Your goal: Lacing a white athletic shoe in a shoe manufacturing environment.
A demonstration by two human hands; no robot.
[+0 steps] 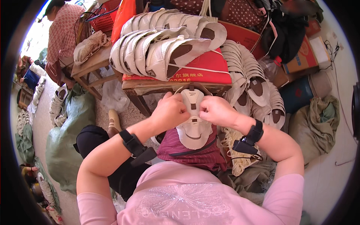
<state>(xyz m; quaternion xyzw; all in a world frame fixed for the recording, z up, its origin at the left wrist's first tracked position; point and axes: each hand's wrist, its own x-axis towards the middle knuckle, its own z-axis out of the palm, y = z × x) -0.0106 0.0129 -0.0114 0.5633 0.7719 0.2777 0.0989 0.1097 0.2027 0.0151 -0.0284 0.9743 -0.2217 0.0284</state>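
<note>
A white shoe upper (193,132) lies over my lap against the table's front edge, toe end toward me and its brown-lined opening at the far end. My left hand (171,109) is closed, its curled fingers at the upper's left edge. On the opposite edge my right hand (218,110) is closed too, fingers bent inward. Both hands seem to pinch the upper's sides; the fingertips are partly hidden, and any lace in them cannot be made out. Beneath the upper is a maroon striped cloth (189,157).
Rows of nested white shoe uppers (161,56) rest on a red sheet over the wooden table (135,88). More uppers (258,88) hang at its right, above a bundle of cream laces (240,150). A green sack (75,138) lies left; another person (63,33) sits at far left.
</note>
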